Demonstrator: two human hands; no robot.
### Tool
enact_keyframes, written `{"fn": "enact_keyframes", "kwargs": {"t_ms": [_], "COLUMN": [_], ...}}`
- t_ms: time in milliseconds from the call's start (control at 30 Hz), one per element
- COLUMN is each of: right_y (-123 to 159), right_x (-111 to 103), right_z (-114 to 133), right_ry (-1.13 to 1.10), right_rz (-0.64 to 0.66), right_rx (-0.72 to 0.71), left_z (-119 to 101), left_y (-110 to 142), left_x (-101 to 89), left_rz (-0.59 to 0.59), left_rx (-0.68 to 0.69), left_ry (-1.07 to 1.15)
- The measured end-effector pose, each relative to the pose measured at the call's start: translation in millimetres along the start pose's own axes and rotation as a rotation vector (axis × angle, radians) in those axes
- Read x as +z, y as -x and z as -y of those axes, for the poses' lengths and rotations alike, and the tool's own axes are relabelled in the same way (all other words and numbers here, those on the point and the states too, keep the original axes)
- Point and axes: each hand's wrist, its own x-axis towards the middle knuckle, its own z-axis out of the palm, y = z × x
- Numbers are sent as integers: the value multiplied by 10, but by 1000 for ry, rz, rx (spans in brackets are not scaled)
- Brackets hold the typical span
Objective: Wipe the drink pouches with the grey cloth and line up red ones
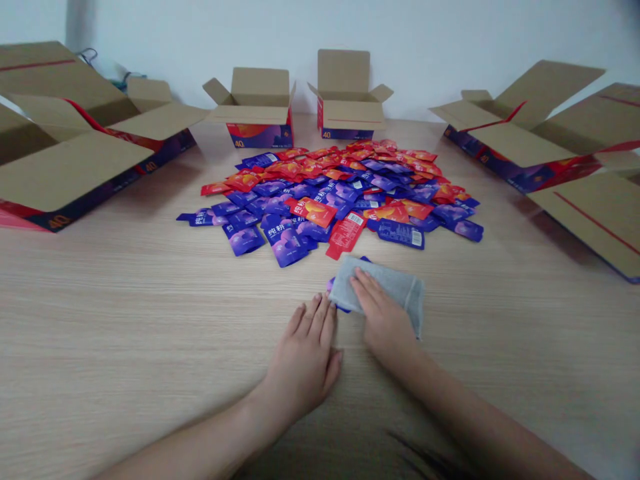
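A folded grey cloth [376, 283] lies over a purple pouch [331, 285], and only bits of the pouch's edges show around it. My right hand [385, 320] rests on the cloth with its fingers stretched out, pressing it down from above; the thumb is hidden. Flat on the table, my left hand [305, 353] has its fingers extended, the tips at the near left corner of the cloth and pouch. Just beyond is a broad heap of purple pouches [287, 241] and red pouches [347, 233], the closest red one showing its barcode side.
Two open cardboard boxes, a left one [260, 136] and a right one [347, 125], stand behind the heap by the wall. More opened boxes flank the wooden table [150, 320]: a large left box [85, 207] and a right box [530, 170]. Dark blurred strands show at the bottom edge.
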Motion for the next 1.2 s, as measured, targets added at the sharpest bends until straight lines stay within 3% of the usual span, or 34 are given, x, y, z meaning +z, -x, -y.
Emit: {"fn": "enact_keyframes", "kwargs": {"t_ms": [100,300,500,633,800,1000,1200], "right_y": [37,-43,-67,-66,-30,-37,-88], "right_x": [3,-34,-176,-356,-411,-441,-556], "right_z": [126,17,40,-90,-257,-356,-390], "right_ry": [-79,-112,-158,-67,-71,-289,-559], "right_rz": [68,-5,138,132,155,136,188], "right_rx": [-119,64,-125,-65,-77,-42,149], "left_z": [-2,2,-5,-2,4,24,41], "left_y": [5,13,2,-2,-3,6,8], "left_x": [-2,-29,-42,-71,-82,-33,-10], "left_rz": [19,-25,19,12,4,-19,-23], "left_rx": [2,16,-4,4,8,27,29], "left_ry": [2,-6,21,42,37,15,17]}}
